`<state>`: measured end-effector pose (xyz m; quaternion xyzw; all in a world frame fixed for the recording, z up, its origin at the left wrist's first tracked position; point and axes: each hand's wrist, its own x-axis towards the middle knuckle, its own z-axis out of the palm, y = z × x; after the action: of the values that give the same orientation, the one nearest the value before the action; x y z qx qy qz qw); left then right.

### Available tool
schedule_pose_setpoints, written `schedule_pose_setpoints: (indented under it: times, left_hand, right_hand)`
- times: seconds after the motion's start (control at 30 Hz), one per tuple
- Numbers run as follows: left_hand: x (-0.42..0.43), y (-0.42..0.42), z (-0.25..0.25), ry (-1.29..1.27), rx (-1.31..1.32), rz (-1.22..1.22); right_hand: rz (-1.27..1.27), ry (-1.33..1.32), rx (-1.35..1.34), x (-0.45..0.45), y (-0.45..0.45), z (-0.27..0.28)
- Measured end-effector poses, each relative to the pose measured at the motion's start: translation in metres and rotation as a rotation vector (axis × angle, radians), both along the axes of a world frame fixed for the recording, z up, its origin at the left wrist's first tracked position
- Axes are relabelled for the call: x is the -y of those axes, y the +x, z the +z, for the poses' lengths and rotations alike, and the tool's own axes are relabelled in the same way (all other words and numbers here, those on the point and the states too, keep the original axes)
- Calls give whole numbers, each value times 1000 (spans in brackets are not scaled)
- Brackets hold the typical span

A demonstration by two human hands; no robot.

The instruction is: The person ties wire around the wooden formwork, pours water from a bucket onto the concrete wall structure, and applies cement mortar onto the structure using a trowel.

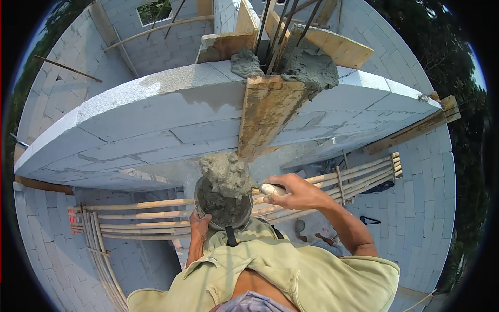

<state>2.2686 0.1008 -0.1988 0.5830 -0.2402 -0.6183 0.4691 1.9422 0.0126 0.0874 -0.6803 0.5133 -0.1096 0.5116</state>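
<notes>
My left hand (200, 224) grips the side of a bucket (224, 208) of wet grey mortar, held against my body. In my right hand (293, 191) is the pale handle of a trowel (274, 189). A heap of mortar (226, 174) hides the trowel's blade and lies over the bucket's far rim. Beyond the bucket, an upright formwork board (267, 112) stands against the block wall (182, 112). Wet mortar (312, 65) is piled at the board's top, beside several steel bars (273, 39).
Bamboo poles (148, 216) run across below me on both sides. More wooden boards (338, 46) surround the bars. Far below, at the lower right, another person (325, 243) is partly visible. A wooden beam (410, 127) projects at the right wall.
</notes>
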Motion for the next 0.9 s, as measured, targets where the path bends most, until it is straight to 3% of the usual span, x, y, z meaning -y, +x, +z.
schedule_pose_setpoints:
  times: [0.03, 0.1, 0.13, 0.23, 0.3, 0.47, 0.63, 0.7, 0.83, 0.9]
  left_hand:
    - [-1, 3, -5, -10, 1, -7]
    - [-2, 10, -23, 32, 85, -78]
    - [2, 0, -2, -17, 19, -48]
    - [1, 5, -26, 2, 92, -148]
    - [3, -3, -18, 13, 138, -157]
    - [0, -4, -27, 7, 155, -196]
    - [0, -12, -2, 51, 306, -239]
    - [2, -16, -9, -48, 122, -99]
    - [-1, -18, -25, -19, 106, -4]
    - [6, -16, -29, 58, 383, -81]
  right_hand:
    - [4, -74, 36, 5, -2, 24]
    - [-145, 112, 173, 20, 2, 87]
    - [-163, 108, 318, 29, -1, 100]
    - [-214, 24, 634, 65, -6, 138]
    - [-218, 24, 772, 101, -17, 154]
    - [-149, 381, 1151, 182, -65, 152]
    - [-81, 237, 1186, 177, -70, 139]
    - [-135, 162, 1141, 171, -64, 136]
    - [-120, 170, 1117, 161, -59, 134]
    - [-97, 68, 1044, 146, -53, 128]
